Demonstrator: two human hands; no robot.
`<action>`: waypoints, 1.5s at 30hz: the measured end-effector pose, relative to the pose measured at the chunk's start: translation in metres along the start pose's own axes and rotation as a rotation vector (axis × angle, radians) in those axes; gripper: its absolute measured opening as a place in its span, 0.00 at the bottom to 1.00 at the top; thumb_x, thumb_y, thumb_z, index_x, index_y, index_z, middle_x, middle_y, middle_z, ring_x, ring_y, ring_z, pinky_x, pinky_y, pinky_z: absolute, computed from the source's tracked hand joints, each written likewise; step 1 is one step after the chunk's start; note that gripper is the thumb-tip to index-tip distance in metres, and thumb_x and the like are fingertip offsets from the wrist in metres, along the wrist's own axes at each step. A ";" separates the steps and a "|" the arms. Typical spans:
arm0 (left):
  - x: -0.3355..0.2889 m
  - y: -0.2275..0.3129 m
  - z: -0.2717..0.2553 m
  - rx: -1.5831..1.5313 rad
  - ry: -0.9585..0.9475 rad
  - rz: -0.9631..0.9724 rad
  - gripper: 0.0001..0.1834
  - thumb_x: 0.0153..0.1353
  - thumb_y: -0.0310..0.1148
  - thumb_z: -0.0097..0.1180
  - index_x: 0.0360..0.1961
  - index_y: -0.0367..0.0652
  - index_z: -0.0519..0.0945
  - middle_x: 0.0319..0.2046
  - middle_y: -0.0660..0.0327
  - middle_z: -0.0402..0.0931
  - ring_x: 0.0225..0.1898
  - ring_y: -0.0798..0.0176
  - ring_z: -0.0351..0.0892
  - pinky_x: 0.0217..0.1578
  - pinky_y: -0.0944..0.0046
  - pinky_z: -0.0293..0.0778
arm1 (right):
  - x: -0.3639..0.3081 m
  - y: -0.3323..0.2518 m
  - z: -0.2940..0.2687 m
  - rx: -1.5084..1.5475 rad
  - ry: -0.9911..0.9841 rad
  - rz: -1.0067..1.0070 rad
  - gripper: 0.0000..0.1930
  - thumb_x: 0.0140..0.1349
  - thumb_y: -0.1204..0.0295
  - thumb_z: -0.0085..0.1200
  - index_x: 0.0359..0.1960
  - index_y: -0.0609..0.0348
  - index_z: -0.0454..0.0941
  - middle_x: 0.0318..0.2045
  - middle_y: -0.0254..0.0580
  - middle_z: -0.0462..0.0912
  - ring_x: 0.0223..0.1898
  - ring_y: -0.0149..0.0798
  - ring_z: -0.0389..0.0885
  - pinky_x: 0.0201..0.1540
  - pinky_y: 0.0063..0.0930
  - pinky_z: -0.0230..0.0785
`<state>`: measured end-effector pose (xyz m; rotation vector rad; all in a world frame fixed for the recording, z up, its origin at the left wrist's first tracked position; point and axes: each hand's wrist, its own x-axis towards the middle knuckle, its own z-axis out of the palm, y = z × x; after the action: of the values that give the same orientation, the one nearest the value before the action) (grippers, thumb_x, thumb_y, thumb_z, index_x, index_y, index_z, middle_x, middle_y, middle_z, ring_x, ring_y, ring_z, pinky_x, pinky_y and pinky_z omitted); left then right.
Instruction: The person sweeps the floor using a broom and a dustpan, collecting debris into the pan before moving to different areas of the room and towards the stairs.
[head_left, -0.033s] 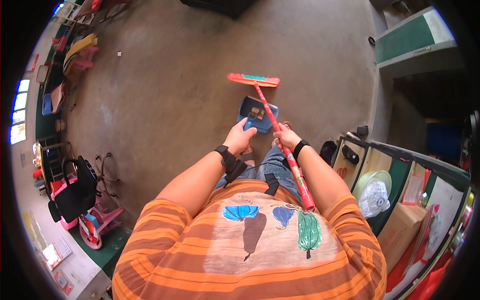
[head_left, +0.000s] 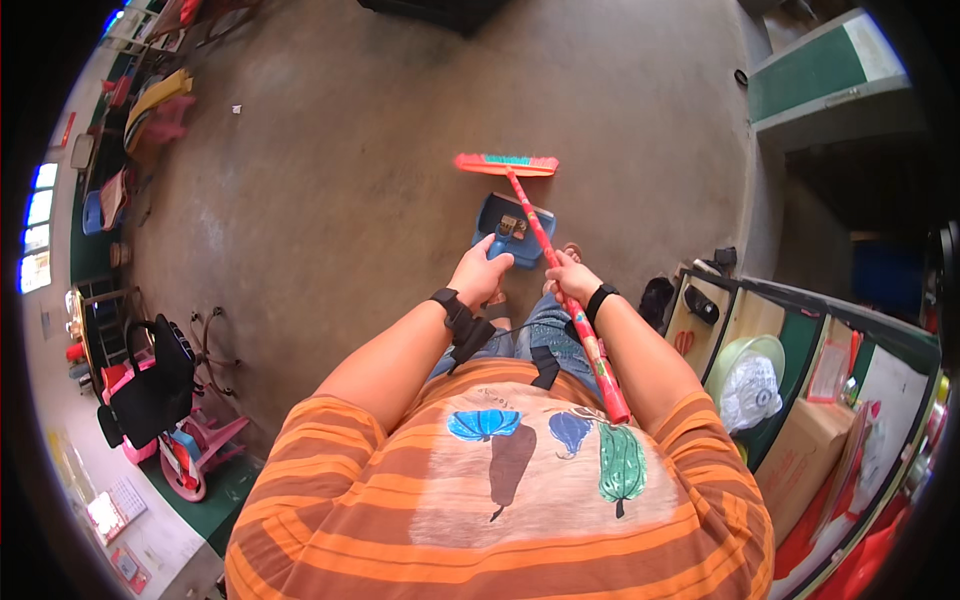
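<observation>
My left hand [head_left: 481,272] is closed round the handle of a blue dustpan [head_left: 546,222]. A small brownish scrap [head_left: 508,226] lies in the pan; what it is I cannot make out. My right hand [head_left: 573,277] grips the red patterned stick of a broom [head_left: 530,217], whose upper end rests close to my shirt. Beyond the dustpan's front edge is the broom's wide head [head_left: 506,165], with red and green bristles. The stick passes over the right side of the pan.
A small white scrap [head_left: 236,109] lies on the concrete floor [head_left: 350,150] at the far left. On the left stand a black chair [head_left: 150,385] and a pink child's seat [head_left: 215,440]. Shelves at right hold a light-green basin [head_left: 735,355] and a cardboard box [head_left: 803,450]; dark shoes [head_left: 656,298] sit beside them.
</observation>
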<state>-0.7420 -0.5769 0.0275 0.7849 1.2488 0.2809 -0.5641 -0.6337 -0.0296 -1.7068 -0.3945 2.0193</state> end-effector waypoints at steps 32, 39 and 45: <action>-0.075 -0.108 0.019 0.042 0.001 0.058 0.09 0.55 0.30 0.46 0.39 0.44 0.68 0.12 0.69 0.60 0.08 0.74 0.57 0.09 0.73 0.57 | -0.155 0.155 0.000 0.038 -0.083 0.091 0.33 0.56 0.72 0.42 0.63 0.45 0.42 0.14 0.30 0.65 0.08 0.25 0.61 0.08 0.20 0.55; -0.106 -0.121 0.049 0.103 -0.086 0.063 0.20 0.54 0.29 0.46 0.50 0.43 0.65 0.11 0.69 0.60 0.07 0.74 0.57 0.07 0.73 0.56 | -0.130 0.164 -0.006 0.025 0.020 -0.051 0.35 0.55 0.72 0.41 0.63 0.47 0.38 0.14 0.33 0.67 0.10 0.27 0.64 0.10 0.22 0.59; -0.090 -0.140 0.064 0.185 -0.136 0.050 0.24 0.54 0.29 0.46 0.54 0.43 0.62 0.11 0.68 0.60 0.07 0.73 0.58 0.07 0.72 0.55 | -0.116 0.203 -0.011 0.132 0.040 0.026 0.32 0.55 0.72 0.41 0.61 0.44 0.44 0.14 0.33 0.66 0.09 0.28 0.63 0.09 0.25 0.59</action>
<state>-0.7425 -0.7546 0.0071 0.9791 1.1391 0.1505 -0.5725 -0.8676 -0.0352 -1.6763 -0.2211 1.9798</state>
